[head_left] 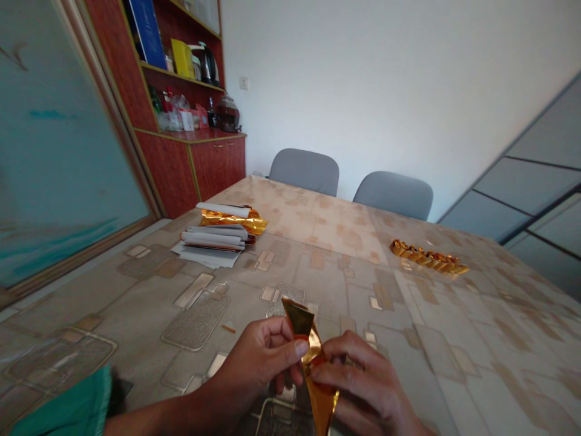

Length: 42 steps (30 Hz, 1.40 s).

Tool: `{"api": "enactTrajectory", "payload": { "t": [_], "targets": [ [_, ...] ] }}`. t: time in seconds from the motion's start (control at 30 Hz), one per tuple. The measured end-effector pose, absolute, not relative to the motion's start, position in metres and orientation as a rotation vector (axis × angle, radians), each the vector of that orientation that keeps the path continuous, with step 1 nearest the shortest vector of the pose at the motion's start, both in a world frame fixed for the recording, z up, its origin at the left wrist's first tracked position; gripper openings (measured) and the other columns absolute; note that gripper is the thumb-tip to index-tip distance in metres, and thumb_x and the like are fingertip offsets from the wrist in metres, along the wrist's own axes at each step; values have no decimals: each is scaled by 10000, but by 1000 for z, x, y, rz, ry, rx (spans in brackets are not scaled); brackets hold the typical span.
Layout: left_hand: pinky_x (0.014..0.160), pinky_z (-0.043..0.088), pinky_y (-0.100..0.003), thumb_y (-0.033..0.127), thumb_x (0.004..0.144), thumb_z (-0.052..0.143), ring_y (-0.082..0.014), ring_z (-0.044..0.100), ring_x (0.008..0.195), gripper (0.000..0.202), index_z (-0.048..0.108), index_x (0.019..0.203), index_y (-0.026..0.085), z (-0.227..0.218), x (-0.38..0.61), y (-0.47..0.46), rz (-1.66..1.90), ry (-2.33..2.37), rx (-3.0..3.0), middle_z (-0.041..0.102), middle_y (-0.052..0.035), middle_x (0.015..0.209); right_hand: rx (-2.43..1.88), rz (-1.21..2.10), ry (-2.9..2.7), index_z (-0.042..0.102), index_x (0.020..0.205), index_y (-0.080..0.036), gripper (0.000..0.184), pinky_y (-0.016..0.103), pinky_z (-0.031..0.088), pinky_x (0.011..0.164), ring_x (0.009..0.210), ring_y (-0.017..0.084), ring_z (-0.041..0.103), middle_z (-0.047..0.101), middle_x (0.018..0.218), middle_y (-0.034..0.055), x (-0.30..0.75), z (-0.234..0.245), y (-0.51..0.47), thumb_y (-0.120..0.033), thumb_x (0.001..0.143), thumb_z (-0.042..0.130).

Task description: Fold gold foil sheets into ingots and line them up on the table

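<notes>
- Gold foil piece [324, 399], one, folded: near side of the worktop [245, 290], lifted between my two hands, seemingly so that both faces can be reached.
- Left hand [270, 354], mine: thumb and fingers pinching the foil's upper part, just below its dark, angled tip; a grip that likely keeps the fold from springing open.
- Right hand [367, 378], mine: fingers closed on the foil's middle from the right, probably to steady it; thumb I cannot make out.
- Pale-backed sheets [211, 239], one pile, gold showing among them: far left, presumably parked there to spare my elbows.
- Folded gold pieces [429, 260], one row: far right, packed against one another, perhaps so that each props its neighbour.
- Grey chairs [304, 169], two: beyond the far edge.
</notes>
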<state>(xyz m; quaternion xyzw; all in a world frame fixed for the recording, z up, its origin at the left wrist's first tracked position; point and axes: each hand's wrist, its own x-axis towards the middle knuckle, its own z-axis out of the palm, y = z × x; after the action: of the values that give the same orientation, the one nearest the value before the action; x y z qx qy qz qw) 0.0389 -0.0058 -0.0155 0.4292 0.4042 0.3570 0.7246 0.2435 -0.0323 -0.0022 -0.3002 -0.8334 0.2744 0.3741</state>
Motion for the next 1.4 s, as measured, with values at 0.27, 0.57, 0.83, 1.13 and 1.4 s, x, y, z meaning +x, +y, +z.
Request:
{"api": "enactTrajectory", "payload": {
  "t": [0.27,0.57,0.83,1.13,1.4],
  "targets": [
    [376,319,-148,584,684,821,-77,535,436,487,650,787,140,-16,38,-8,805,888,918,659,0,546,-831,743,-2073,752,1158,-402,303,284,568,668,812,198,657,664,992,48,245,-13,-34,-290,877,763],
    [405,431,-169,537,676,838,-128,637,502,456,642,785,140,-20,39,-13,800,859,932,711,-33,596,-926,914,-1763,659,800,-228,214,255,468,608,682,156,608,636,764,14,231,-15,-32,-389,940,646],
    [457,476,-191,452,731,800,-152,663,583,348,679,799,132,-18,39,-20,782,851,984,714,-44,660,-1106,847,-1763,583,673,-203,212,220,395,521,570,130,532,568,643,-13,228,-19,-32,-247,873,636],
    [498,487,-208,453,759,767,-147,645,586,334,695,818,132,-18,40,-21,720,854,993,713,-42,666,-1184,749,-1897,642,656,-200,250,242,388,546,595,137,582,611,663,0,228,-14,-39,-285,882,707],
    [472,472,-199,551,674,831,-133,644,527,462,669,781,132,-23,43,-17,737,857,893,720,-40,612,-1152,911,-1820,613,694,-207,290,252,354,549,602,140,523,575,670,-10,229,-15,-36,-399,909,638]
  ]
}}
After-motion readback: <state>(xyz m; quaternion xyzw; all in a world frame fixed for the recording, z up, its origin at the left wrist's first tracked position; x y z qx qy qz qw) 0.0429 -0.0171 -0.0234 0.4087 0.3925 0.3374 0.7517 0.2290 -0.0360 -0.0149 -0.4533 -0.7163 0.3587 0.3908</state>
